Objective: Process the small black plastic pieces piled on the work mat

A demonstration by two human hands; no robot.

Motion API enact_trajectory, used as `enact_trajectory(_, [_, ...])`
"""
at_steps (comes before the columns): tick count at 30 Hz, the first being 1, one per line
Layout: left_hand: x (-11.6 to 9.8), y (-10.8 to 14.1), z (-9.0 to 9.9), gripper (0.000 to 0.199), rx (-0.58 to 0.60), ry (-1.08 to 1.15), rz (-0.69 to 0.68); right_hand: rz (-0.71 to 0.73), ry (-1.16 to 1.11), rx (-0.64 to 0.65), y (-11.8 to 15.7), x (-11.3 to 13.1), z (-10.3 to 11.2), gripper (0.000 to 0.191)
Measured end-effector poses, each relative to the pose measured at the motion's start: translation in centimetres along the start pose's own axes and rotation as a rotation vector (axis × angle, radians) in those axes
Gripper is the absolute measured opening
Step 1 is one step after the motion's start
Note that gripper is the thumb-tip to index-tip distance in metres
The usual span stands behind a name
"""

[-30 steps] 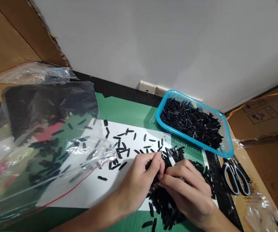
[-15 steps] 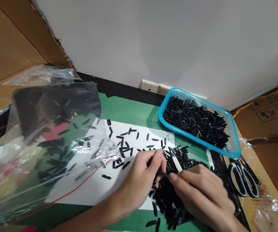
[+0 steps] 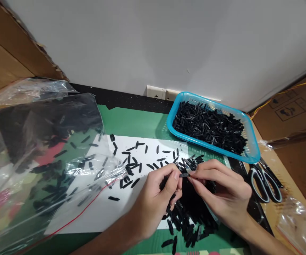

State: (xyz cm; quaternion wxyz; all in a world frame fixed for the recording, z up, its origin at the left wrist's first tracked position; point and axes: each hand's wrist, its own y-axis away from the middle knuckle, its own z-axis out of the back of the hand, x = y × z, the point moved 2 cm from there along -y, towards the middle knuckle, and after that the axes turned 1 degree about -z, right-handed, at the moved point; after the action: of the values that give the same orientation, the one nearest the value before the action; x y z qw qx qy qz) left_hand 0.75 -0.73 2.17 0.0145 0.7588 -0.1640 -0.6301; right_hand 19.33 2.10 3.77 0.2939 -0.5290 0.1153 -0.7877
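Note:
A small black elongated strip with little holes [image 3: 184, 175] is stretched level between my two hands. My left hand [image 3: 159, 193] pinches its left end between thumb and forefinger, with its other fingers curled. The fingertips of my right hand [image 3: 219, 187] are closed at the right end. Something pale and narrow [image 3: 188, 165] shows just behind my right fingertips; most of it is hidden, and I cannot tell whether it is held. Beneath my hands lies a pile of similar black strips [image 3: 185, 221]. More strips are scattered over the white paper [image 3: 78, 216] on the left.
A blue plastic basket [image 3: 171, 122] full of black strips stands at the back right. Scissors [image 3: 266, 186] lie to its right, above a clear bag [image 3: 295, 216]. A large clear zip bag [image 3: 49, 138] covers the left side. A wall [image 3: 110, 42] rises behind.
My right hand has moved up, and the strip between my hands now shows level with its holes in view. The pale pointed tool seen before is now mostly covered. The view has shifted slightly.

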Motion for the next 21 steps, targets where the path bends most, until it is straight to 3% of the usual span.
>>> enact_trajectory(4, [0.34, 0.02, -0.01, 0.044, -0.005, -0.020, -0.003, -0.074, -0.040, 0.027, -0.22, -0.29, 0.02, 0.021])
enact_trajectory(15, [0.85, -0.18, 0.05, 0.047, 0.009, -0.078, -0.020, -0.444, -0.232, 0.151, -0.25, -0.41, -0.89, 0.010])
enact_trajectory(21, [0.81, -0.16, -0.05, 0.046, 0.014, -0.097, -0.008, -0.532, -0.309, 0.172, -0.35, -0.51, -0.94, 0.014])
